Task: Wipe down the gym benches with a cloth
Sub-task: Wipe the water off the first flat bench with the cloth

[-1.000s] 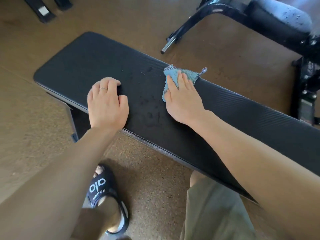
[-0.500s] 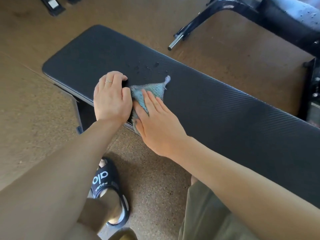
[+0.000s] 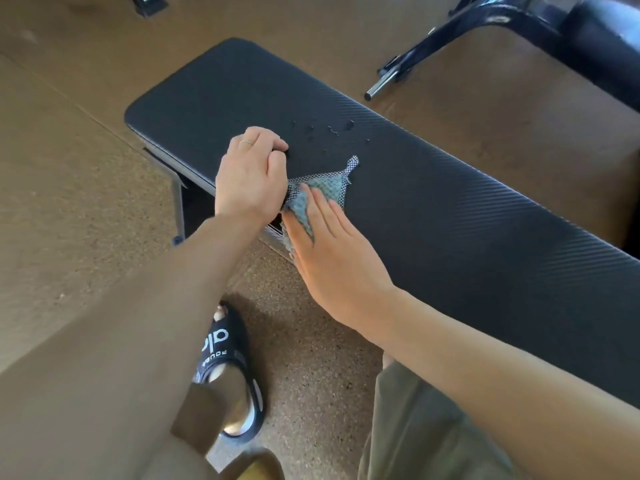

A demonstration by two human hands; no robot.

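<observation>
Brown cork-like floor [image 3: 69,209] lies under a long black bench [image 3: 433,216] whose padded top has a fine ribbed pattern. Near the far long edge of the bench, toward its left end, some small drops of water [image 3: 332,131] sit on the pad. At the near long edge lies a blue cloth [image 3: 327,190] with a checkered border; one corner of it points toward the middle of the pad and another part hangs over the edge. On the cloth presses the right hand [image 3: 334,258], its fingers straight and flat. Just beside it, touching the cloth, the left hand [image 3: 251,178] rests on the pad with curled fingers that hold nothing; one finger wears a thin ring [image 3: 246,142]. Below the bench a foot stands in a black sandal [image 3: 221,355].
</observation>
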